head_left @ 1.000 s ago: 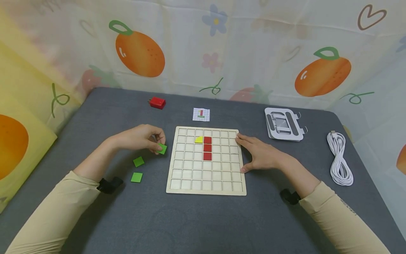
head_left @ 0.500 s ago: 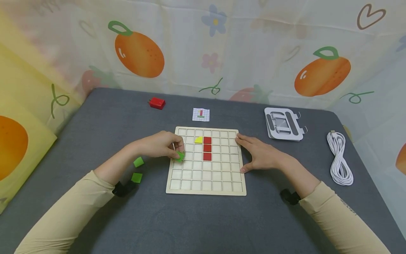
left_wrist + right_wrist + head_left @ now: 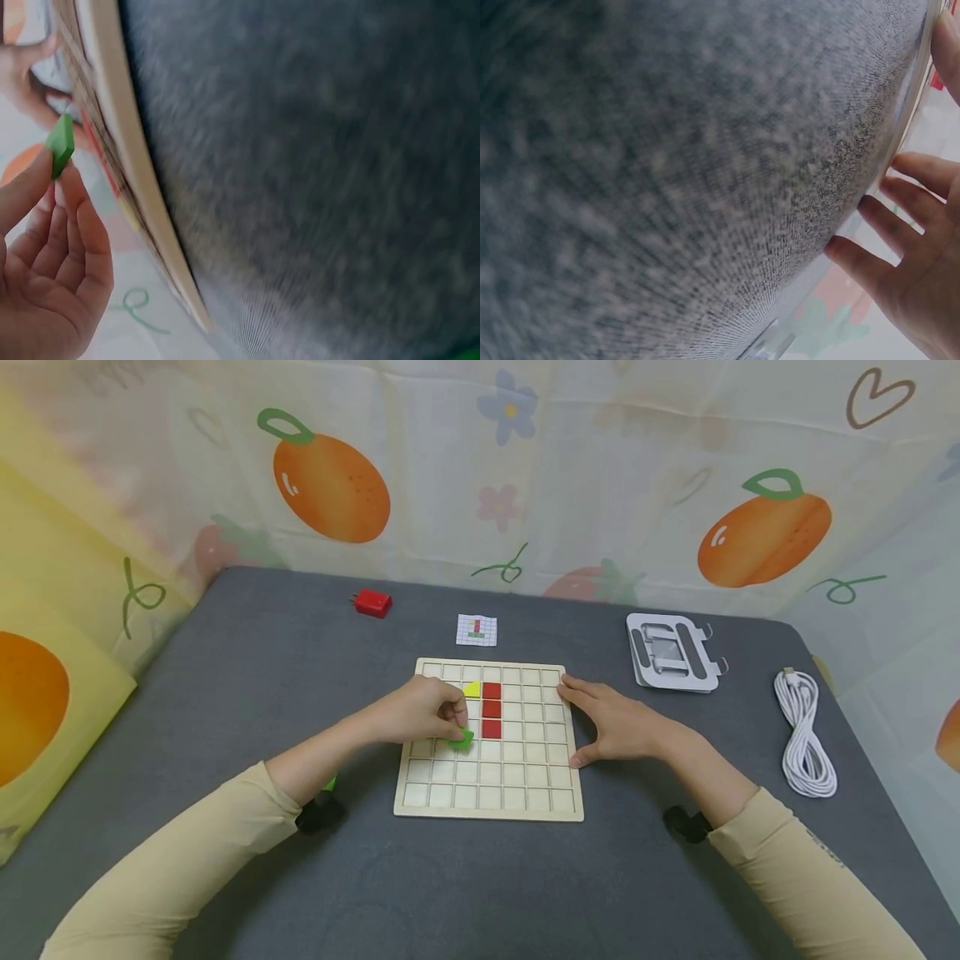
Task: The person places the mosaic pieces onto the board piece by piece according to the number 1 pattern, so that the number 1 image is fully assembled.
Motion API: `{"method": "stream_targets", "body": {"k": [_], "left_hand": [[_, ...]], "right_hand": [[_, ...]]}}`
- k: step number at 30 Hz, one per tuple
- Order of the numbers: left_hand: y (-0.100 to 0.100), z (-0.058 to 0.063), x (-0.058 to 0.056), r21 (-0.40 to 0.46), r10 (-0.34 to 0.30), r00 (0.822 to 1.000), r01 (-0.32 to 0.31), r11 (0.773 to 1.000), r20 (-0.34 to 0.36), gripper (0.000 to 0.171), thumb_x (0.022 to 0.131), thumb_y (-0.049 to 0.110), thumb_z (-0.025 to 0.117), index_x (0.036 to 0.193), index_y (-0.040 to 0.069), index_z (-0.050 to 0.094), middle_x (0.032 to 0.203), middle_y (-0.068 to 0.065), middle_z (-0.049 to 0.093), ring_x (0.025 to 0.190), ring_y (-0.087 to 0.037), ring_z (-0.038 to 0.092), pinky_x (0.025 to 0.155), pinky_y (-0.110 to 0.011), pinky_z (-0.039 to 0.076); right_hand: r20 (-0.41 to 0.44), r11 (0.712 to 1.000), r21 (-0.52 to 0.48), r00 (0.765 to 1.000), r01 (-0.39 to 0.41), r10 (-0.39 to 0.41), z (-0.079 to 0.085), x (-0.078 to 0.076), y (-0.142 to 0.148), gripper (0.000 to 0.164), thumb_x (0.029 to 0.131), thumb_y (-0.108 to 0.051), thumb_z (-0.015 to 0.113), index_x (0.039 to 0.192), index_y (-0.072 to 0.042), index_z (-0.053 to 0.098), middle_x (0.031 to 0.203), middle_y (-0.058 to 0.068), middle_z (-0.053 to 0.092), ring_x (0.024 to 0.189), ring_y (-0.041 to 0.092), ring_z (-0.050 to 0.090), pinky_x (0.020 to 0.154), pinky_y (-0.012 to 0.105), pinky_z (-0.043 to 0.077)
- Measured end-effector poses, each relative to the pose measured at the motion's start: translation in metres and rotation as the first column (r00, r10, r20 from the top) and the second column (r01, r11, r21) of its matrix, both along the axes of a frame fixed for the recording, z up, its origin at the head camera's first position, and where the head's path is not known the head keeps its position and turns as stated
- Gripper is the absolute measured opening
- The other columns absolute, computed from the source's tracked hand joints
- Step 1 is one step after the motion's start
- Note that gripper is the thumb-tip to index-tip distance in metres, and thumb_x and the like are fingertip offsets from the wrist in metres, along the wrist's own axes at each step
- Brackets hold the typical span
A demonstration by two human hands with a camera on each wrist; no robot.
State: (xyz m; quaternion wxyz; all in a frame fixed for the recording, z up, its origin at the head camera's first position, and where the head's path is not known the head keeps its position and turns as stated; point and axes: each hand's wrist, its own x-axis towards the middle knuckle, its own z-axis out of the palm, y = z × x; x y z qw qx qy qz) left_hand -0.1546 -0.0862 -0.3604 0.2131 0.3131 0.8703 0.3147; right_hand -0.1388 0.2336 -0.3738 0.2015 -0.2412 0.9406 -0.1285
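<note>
My left hand pinches a green square tile between thumb and fingertips over the wooden grid board. In the left wrist view the green tile is held tilted, apart from the board's surface. On the board a column of three red tiles stands beside one yellow tile. My right hand rests at the board's right edge with fingers and thumb spread, and the right wrist view shows its fingers extended along that edge.
A small card with a coloured grid pattern lies behind the board, a red plug adapter to its left. A grey-white folding stand and a coiled white cable lie right. Another green tile shows partly behind the left wrist.
My left hand has carried the green tile rightward from beside the board to over its middle. Its forearm now covers most of the loose green tiles. The right hand stays put.
</note>
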Motion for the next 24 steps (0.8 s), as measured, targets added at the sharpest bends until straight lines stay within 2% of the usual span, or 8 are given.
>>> {"method": "stream_targets", "body": {"k": [9,16,21,24], "left_hand": [[0.01,-0.011,0.003,-0.026,0.002,1.0,-0.002,1.0,-0.014,0.016,0.08,0.012,0.08,0.073,0.013,0.066,0.066,0.004,0.062,0.065,-0.008,0.051,0.065,-0.022,0.043],[0.012,-0.012,0.005,-0.033,-0.043,0.996,0.041,0.999,-0.081,0.016,0.08,0.012,0.079,0.075,0.014,0.064,0.069,0.004,0.063,0.066,-0.006,0.053,0.065,-0.02,0.044],[0.014,-0.012,0.007,-0.062,-0.051,0.988,0.042,0.997,-0.148,0.016,0.08,0.011,0.079,0.072,0.014,0.066,0.07,0.004,0.062,0.068,-0.007,0.052,0.066,-0.021,0.043],[0.015,-0.013,0.007,-0.078,-0.048,0.987,0.036,0.996,-0.154,0.016,0.081,0.011,0.078,0.071,0.014,0.067,0.069,0.004,0.062,0.068,-0.007,0.051,0.066,-0.022,0.043]], "right_hand": [[0.003,1.0,0.0,1.0,-0.003,0.003,0.0,0.0,0.0,0.11,0.073,-0.049,0.083,0.157,-0.011,0.023,0.168,0.009,0.014,0.152,0.04,0.021,0.117,0.06,0.029],[0.003,1.0,0.001,1.0,-0.009,0.009,0.0,-0.001,0.0,0.11,0.074,-0.049,0.082,0.158,-0.011,0.022,0.168,0.009,0.014,0.152,0.04,0.021,0.117,0.06,0.028],[0.003,1.0,-0.002,1.0,-0.007,0.007,0.0,0.0,0.0,0.11,0.074,-0.048,0.083,0.158,-0.011,0.023,0.168,0.009,0.014,0.152,0.04,0.021,0.117,0.06,0.028],[0.004,1.0,-0.005,1.0,-0.003,0.003,0.0,0.0,0.0,0.11,0.074,-0.048,0.083,0.157,-0.011,0.023,0.168,0.009,0.015,0.152,0.04,0.021,0.117,0.061,0.028]]}}
